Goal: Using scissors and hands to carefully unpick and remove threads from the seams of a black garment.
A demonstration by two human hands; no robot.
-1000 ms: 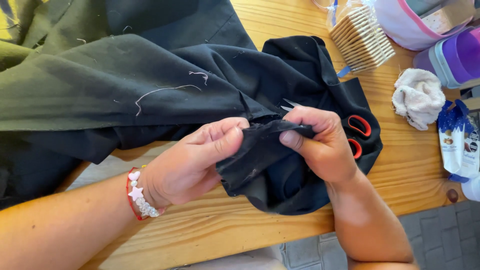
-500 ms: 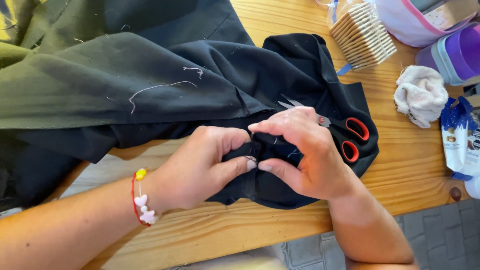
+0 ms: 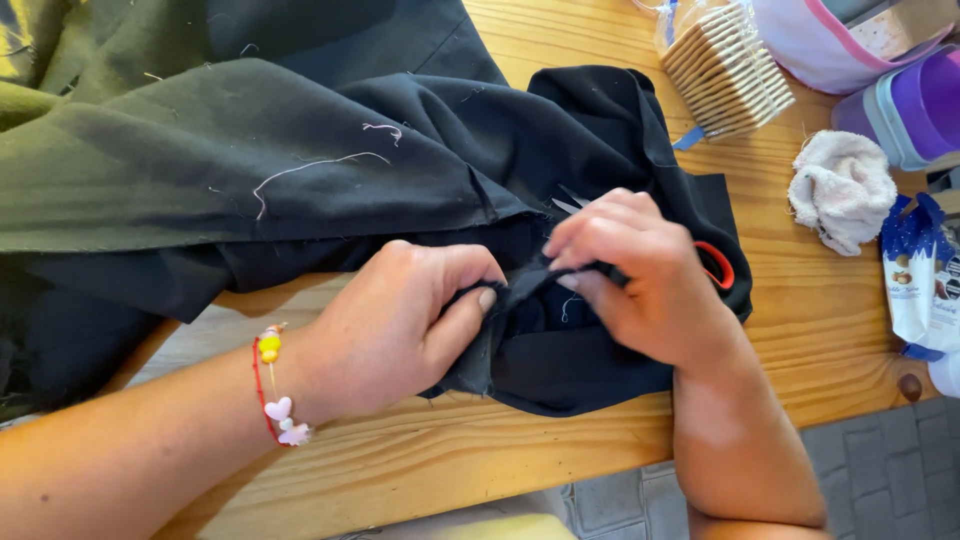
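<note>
A large piece of black fabric (image 3: 420, 150) lies spread over the wooden table (image 3: 800, 290), with loose pale threads on it. My left hand (image 3: 400, 320), with a red beaded bracelet at the wrist, pinches a fold of the fabric's edge. My right hand (image 3: 640, 280) grips the same fold just to the right, fingers curled over it. Red-handled scissors (image 3: 715, 262) lie on the fabric behind my right hand, mostly hidden; their blade tips show above my fingers.
A bag of stacked square wafers (image 3: 725, 70) lies at the back right. A crumpled white cloth (image 3: 840, 185), a purple container (image 3: 915, 105), a pink-trimmed bag (image 3: 840, 40) and a blue snack packet (image 3: 915, 275) sit along the right. The table's front edge runs below my hands.
My hands came together on the fabric fold and lowered it toward the table. My right hand now covers more of the scissors.
</note>
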